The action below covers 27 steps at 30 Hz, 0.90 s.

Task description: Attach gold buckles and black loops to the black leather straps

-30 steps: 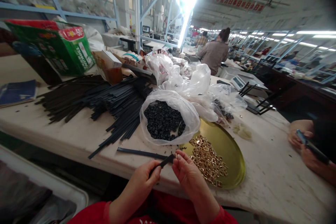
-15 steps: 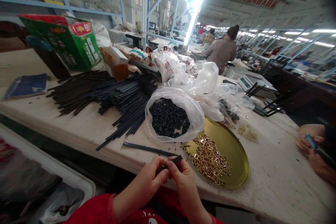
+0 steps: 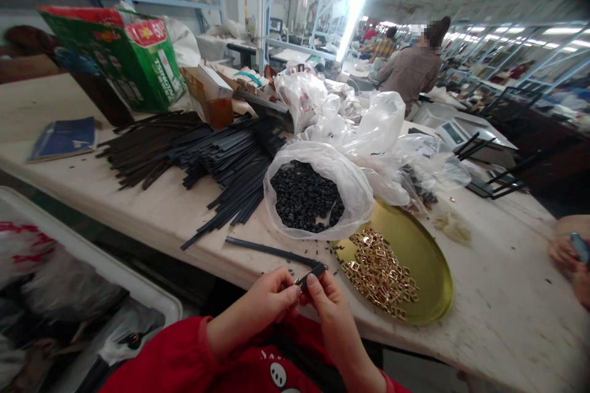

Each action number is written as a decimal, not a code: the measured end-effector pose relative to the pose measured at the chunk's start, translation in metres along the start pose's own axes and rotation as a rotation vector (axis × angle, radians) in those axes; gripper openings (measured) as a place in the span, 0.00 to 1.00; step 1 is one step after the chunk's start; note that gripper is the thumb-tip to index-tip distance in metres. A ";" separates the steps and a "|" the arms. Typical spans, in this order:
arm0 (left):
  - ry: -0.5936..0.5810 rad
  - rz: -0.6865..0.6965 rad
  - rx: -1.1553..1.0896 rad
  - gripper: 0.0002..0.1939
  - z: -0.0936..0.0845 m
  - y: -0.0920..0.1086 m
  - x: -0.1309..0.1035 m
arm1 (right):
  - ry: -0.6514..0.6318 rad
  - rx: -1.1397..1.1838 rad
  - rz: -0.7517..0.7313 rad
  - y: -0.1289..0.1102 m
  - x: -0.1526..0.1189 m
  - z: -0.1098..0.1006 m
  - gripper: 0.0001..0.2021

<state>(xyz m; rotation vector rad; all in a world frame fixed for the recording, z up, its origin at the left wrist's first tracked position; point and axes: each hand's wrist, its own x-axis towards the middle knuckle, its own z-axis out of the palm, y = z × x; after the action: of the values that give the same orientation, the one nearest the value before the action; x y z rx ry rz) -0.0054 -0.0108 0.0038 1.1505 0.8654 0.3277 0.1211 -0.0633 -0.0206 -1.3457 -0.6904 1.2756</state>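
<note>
Head view: black strap (image 3: 314, 274) pinched between left hand (image 3: 273, 295) and right hand (image 3: 328, 299).

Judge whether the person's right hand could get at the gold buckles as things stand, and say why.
Probably yes: the right hand is close to the open tray, with nothing visible blocking the gold buckles. It holds a black strap, though, so may need to free its fingers.

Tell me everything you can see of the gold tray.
The gold tray is shiny, looks metallic and appears rounded, with a low rim. It lies flat on the pale table, beside the right hand. Small golden, open-centred pieces are heaped over its left and near part; smooth surface shows at right. The plastic bag overlaps its far-left edge in view; whether they touch is unclear.
</note>
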 end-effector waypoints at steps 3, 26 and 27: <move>0.005 -0.014 0.003 0.15 0.000 0.000 0.000 | -0.009 -0.028 -0.006 0.002 0.000 -0.001 0.16; 0.067 0.073 0.107 0.14 -0.011 -0.013 0.003 | -0.002 -0.158 -0.105 0.007 -0.005 -0.007 0.12; 0.097 0.098 0.175 0.13 -0.010 -0.011 0.002 | -0.010 -0.123 -0.078 0.008 -0.005 -0.007 0.12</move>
<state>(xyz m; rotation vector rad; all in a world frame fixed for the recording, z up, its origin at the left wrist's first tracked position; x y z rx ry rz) -0.0140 -0.0077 -0.0083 1.3514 0.9389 0.3969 0.1245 -0.0714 -0.0276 -1.3985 -0.8317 1.1947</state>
